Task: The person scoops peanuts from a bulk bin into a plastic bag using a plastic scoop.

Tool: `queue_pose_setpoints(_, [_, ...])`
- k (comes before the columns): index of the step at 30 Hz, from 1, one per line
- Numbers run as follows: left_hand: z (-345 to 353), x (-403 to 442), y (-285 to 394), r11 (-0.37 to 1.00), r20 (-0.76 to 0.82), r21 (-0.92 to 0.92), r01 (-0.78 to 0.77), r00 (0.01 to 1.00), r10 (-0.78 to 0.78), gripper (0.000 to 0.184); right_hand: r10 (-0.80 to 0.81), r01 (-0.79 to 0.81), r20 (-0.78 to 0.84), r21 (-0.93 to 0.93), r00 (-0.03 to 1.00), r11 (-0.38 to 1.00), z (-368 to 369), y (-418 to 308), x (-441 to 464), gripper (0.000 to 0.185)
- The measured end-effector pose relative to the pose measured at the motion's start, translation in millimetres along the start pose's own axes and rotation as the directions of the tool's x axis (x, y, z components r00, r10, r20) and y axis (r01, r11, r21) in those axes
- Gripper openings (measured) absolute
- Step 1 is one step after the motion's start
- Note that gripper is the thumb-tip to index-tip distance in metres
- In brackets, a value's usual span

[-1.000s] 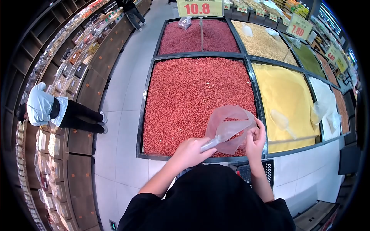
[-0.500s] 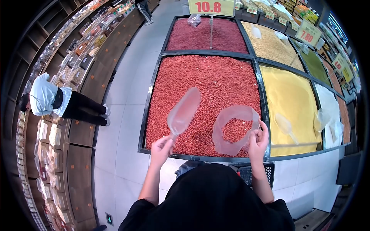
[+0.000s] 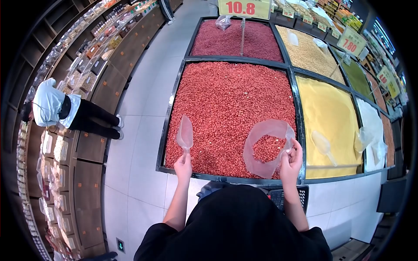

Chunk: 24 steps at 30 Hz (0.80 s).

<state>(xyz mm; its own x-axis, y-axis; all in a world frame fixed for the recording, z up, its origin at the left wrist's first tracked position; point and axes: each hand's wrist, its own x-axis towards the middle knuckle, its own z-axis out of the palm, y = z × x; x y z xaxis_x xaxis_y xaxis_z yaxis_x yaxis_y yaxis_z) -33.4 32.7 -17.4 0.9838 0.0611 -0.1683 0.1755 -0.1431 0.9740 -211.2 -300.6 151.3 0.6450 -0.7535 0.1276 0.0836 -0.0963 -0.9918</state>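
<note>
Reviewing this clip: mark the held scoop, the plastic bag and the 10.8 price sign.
Held scoop [image 3: 185, 134]: head view, middle of its bowl.
Plastic bag [image 3: 258, 168]: head view, lower side, below its opening.
10.8 price sign [image 3: 244, 8]: head view, printed face.

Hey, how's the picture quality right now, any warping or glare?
Head view: strong fisheye bowing, shelving curving at left, black corners; floor tiles brightly lit; scoop and bag look milky; the 10.8 sign reads clearly, cut off above.

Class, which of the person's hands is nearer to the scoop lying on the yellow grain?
Right. The right hand holds a plastic bag just across the divider from that scoop; the left hand, gripping another scoop, is farther off, near the red bin's left corner.
</note>
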Motion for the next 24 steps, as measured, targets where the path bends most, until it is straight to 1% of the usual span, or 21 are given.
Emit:
queue_pose_setpoints(3, [6,-3,-5,0.999,0.013,-0.037,0.033,0.999,-0.033,0.027,-0.002,0.002,-0.003,-0.018,1.0,1.0,1,0,0,0.055])
queue_pose_setpoints(4, [3,-4,-5,0.997,0.059,-0.014,0.069,0.996,-0.068,0.026,-0.004,0.004,-0.005,-0.017,1.0,1.0,2,1,0,0.056])
queue_pose_setpoints(10, [15,-12,-6,0.994,0.04,-0.093,0.052,0.998,-0.048,0.028,0.006,-0.006,0.0,0.004,1.0,1.0,6,4,1,0.055])
queue_pose_setpoints(14, [18,-14,-7,0.998,0.075,-0.06,0.036,0.997,-0.031,0.028,0.014,-0.014,0.007,0.018,1.0,1.0,9,3,1,0.055])
queue_pose_setpoints(16, [20,-17,-3,0.995,0.117,-0.067,0.079,0.991,-0.071,0.025,0.013,-0.013,0.006,0.01,1.0,1.0,10,3,2,0.054])
queue_pose_setpoints(17, [21,-18,-1,0.995,0.117,-0.067,0.079,0.991,-0.071,0.025,0.012,-0.012,0.004,0.001,1.0,1.0,10,4,2,0.054])
queue_pose_setpoints(19, [22,-18,1,0.995,0.17,-0.033,0.093,0.982,-0.086,0.024,0.007,-0.007,0.004,0.006,1.0,1.0,9,6,2,0.053])
queue_pose_setpoints(23, [28,-21,10,0.993,0.159,-0.051,0.106,0.982,-0.097,0.024,0.001,-0.001,-0.005,0.003,1.0,1.0,10,8,4,0.052])
queue_pose_setpoints(24, [30,-21,10,0.994,0.157,-0.059,0.089,0.984,-0.079,0.026,0.001,-0.001,-0.007,0.003,1.0,1.0,11,7,4,0.052])
